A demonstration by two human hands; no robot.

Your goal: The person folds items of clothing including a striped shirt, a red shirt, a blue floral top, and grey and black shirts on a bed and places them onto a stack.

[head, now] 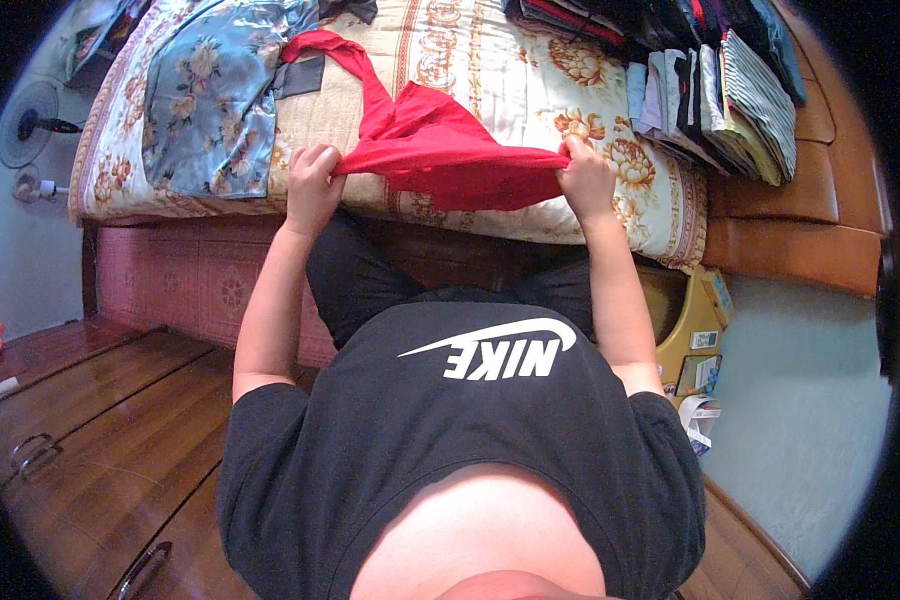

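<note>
A red cloth garment (457,142) is stretched between my two hands at the near side of a bed. My left hand (315,180) pinches its left edge, and my right hand (586,178) grips the right corner. Between them the fabric hangs in folds, while a narrow red strip trails back across the bedding to the far left. Its exact kind cannot be told. Left of it lies a shiny blue-grey floral garment (210,120), spread flat. A small dark grey cloth (300,77) lies beside that, partly under the red strip.
Folded clothes (720,105) stand in a row at the right, by the brown headboard (780,202). More dark clothing (592,22) is piled behind. The floral bedspread (630,165) covers the bed. A fan (34,124) is at far left, and a yellowish cabinet (694,322) stands at right.
</note>
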